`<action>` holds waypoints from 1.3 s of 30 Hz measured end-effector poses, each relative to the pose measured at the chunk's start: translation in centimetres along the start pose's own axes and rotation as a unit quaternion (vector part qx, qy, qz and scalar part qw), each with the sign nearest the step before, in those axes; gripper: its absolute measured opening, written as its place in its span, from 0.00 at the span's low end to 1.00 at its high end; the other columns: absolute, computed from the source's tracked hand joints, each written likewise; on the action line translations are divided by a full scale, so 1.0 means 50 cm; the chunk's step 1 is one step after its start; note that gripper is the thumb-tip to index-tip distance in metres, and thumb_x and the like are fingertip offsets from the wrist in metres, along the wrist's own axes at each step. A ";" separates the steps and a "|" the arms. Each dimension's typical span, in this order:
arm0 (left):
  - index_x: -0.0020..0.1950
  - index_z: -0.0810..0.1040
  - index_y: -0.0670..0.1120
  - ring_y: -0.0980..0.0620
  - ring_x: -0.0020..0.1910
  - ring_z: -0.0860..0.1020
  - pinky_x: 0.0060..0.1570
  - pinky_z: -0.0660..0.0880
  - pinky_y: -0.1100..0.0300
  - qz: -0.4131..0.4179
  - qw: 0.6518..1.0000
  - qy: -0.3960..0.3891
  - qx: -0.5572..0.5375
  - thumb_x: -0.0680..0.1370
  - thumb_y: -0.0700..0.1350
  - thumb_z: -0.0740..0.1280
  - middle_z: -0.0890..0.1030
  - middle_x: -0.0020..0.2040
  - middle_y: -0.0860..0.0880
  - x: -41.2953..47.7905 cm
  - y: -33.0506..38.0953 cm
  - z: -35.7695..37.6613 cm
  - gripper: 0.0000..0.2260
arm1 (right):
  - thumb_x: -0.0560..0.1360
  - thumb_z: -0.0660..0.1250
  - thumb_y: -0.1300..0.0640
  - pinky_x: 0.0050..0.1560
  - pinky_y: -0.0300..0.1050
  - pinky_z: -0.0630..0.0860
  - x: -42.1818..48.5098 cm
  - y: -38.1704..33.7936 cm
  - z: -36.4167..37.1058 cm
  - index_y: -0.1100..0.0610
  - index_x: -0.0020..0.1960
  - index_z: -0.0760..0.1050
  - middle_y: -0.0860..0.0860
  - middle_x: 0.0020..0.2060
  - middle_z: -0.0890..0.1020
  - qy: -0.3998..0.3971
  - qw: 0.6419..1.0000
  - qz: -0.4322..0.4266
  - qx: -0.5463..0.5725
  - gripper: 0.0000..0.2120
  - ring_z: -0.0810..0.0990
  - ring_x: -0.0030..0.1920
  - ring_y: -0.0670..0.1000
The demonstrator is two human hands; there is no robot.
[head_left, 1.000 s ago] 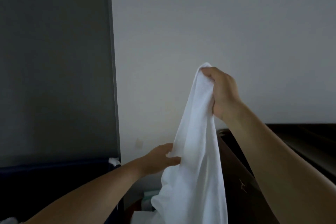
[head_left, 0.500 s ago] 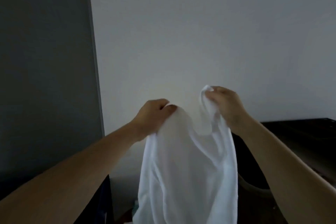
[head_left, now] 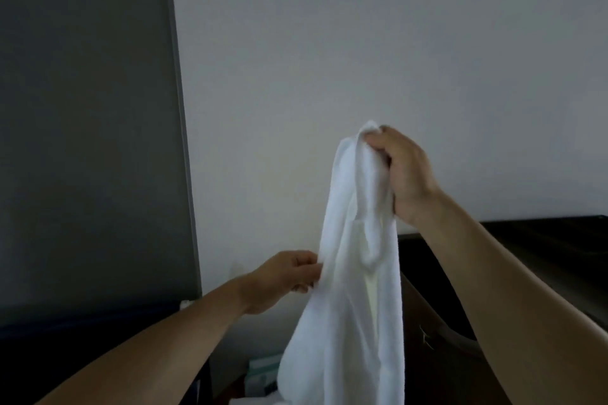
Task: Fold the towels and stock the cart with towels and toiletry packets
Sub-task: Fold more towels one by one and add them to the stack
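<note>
A white towel (head_left: 348,289) hangs bunched in front of a pale wall, its lower end running out of the bottom of the view. My right hand (head_left: 403,171) grips the towel's top, held high at centre right. Lower down, my left hand (head_left: 284,279) pinches the towel's left edge between thumb and curled fingers. The cart and the toiletry packets cannot be made out for certain.
A dark cabinet or counter (head_left: 539,246) stands at the right, behind my right forearm. A grey panel (head_left: 88,141) fills the left side, with a dark blue edge (head_left: 82,319) below it. Pale greenish packs (head_left: 263,375) lie low between the two.
My left hand let go of the towel's top and dropped to its left edge. My right hand rose with the top, so the towel hangs narrow again.
</note>
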State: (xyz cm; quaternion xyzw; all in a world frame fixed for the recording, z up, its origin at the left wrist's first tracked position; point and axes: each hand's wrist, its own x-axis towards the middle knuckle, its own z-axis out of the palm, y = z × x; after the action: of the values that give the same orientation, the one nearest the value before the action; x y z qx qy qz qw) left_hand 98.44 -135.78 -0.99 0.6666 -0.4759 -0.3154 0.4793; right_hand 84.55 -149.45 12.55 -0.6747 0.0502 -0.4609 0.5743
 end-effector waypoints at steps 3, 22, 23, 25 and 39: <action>0.57 0.80 0.37 0.48 0.52 0.77 0.58 0.74 0.52 -0.051 0.997 -0.023 0.054 0.81 0.42 0.65 0.81 0.55 0.40 -0.002 -0.049 -0.005 0.10 | 0.61 0.70 0.49 0.32 0.43 0.60 0.027 -0.027 -0.019 0.49 0.27 0.61 0.45 0.27 0.63 0.063 0.994 -0.006 0.090 0.17 0.62 0.30 0.46; 0.46 0.74 0.44 0.60 0.32 0.70 0.33 0.65 0.68 0.279 0.875 0.261 0.297 0.82 0.45 0.64 0.73 0.34 0.55 0.019 0.217 -0.050 0.07 | 0.67 0.70 0.52 0.43 0.44 0.76 -0.027 0.088 -0.081 0.69 0.59 0.77 0.59 0.46 0.81 -0.082 0.990 0.109 0.036 0.26 0.78 0.43 0.54; 0.46 0.74 0.43 0.60 0.31 0.70 0.33 0.65 0.67 0.266 0.878 0.265 0.296 0.82 0.45 0.64 0.73 0.34 0.55 0.024 0.198 -0.039 0.07 | 0.70 0.69 0.54 0.47 0.48 0.76 -0.045 0.092 -0.064 0.69 0.58 0.77 0.61 0.48 0.81 -0.114 0.984 0.126 0.044 0.23 0.78 0.45 0.56; 0.43 0.75 0.44 0.60 0.28 0.69 0.31 0.65 0.68 0.242 0.899 0.261 0.256 0.81 0.45 0.66 0.71 0.30 0.56 0.026 0.169 -0.024 0.08 | 0.75 0.66 0.56 0.49 0.54 0.70 -0.076 0.106 -0.036 0.67 0.50 0.76 0.62 0.45 0.76 -0.148 0.977 0.150 0.004 0.13 0.73 0.46 0.58; 0.58 0.81 0.35 0.39 0.56 0.82 0.61 0.77 0.47 -0.043 0.997 0.048 -0.051 0.73 0.56 0.75 0.84 0.56 0.40 -0.081 -0.013 -0.041 0.26 | 0.74 0.62 0.60 0.23 0.36 0.57 0.020 0.034 -0.037 0.49 0.21 0.64 0.41 0.20 0.62 0.140 0.987 -0.043 -0.067 0.23 0.59 0.23 0.41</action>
State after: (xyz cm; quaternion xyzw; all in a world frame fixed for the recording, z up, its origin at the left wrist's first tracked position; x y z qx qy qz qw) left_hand 99.04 -131.23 -1.02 0.6753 -0.4065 -0.3270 0.5214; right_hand 84.64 -151.93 11.57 -0.6421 0.1318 -0.5707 0.4946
